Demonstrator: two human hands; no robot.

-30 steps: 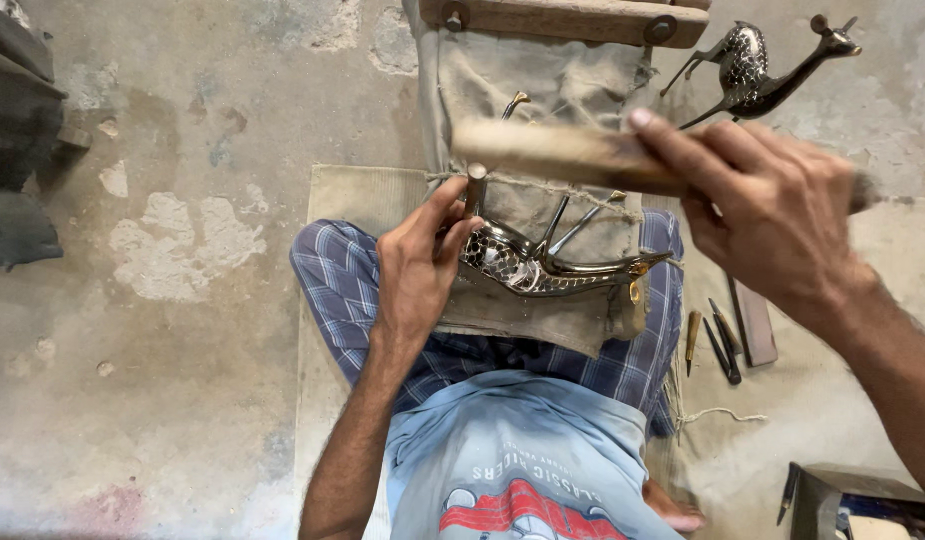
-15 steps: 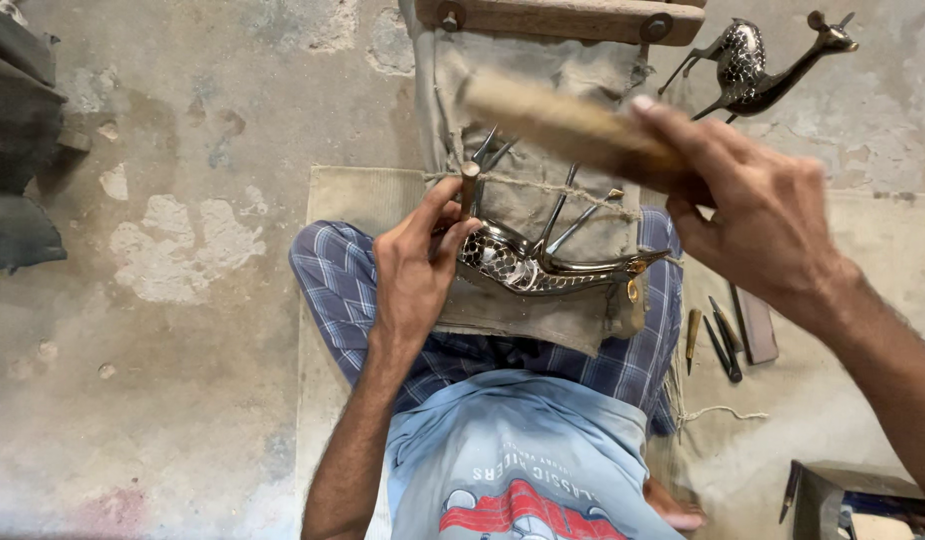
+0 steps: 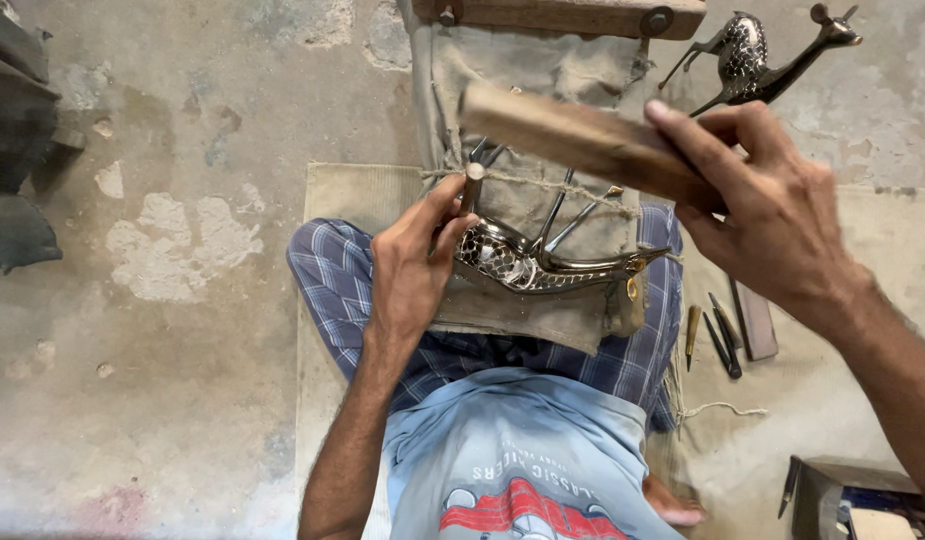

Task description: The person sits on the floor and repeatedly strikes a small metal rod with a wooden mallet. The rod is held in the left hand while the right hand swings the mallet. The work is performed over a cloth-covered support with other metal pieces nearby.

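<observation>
Our right hand (image 3: pixel 772 215) has swung the wooden mallet (image 3: pixel 582 140) down toward the chisel (image 3: pixel 471 188), which our left hand (image 3: pixel 412 265) pinches upright. The metal deer (image 3: pixel 542 265) lies under the left fingertips, long axis crosswise, head toward the right hand.

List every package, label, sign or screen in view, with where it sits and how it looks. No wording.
No packages, signs or screens.
Printed shirt design: on the chest of the person's pale blue shirt, bottom centre; a red curved band with white edging under an arc of faded white lettering.
</observation>
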